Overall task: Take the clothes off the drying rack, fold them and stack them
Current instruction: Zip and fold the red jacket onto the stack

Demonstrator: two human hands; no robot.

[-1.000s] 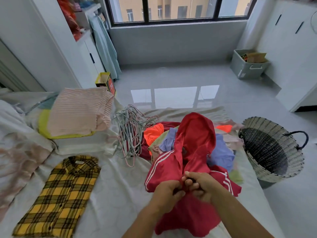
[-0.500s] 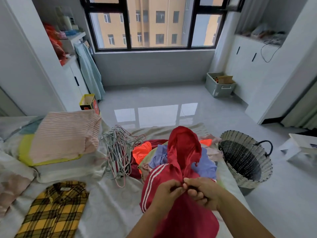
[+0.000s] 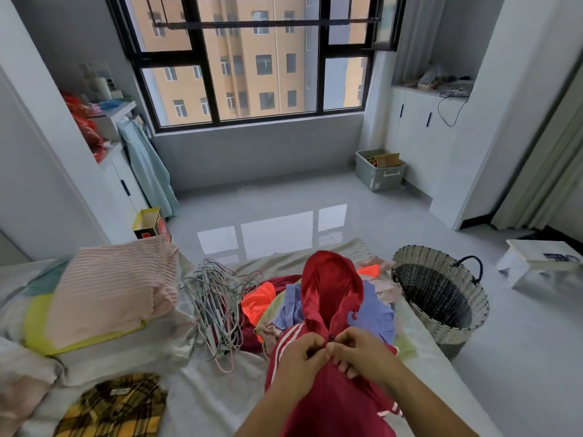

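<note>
A red hooded jacket (image 3: 331, 288) with white sleeve stripes lies on the bed in front of me, hood pointing away. My left hand (image 3: 299, 357) and my right hand (image 3: 359, 351) both pinch it at the neck, where the zip top is, fingertips almost touching. Behind the jacket is a heap of unfolded clothes (image 3: 372, 313), orange, lilac and dark red. A folded yellow plaid shirt (image 3: 116, 408) lies flat at the lower left. A folded pink striped garment (image 3: 113, 285) sits on a yellow and white pile at the left.
A tangle of wire hangers (image 3: 217, 301) lies between the pink pile and the heap. A woven basket (image 3: 441, 294) stands on the floor beside the bed's right edge. A white stool (image 3: 536, 257), a grey storage box (image 3: 381, 175) and a yellow carton (image 3: 151, 222) stand on the floor.
The view has tilted up, showing more window and room. Both hands stay together on the red jacket's neck, which has slid lower in the frame; the plaid shirt is now partly cut off.
</note>
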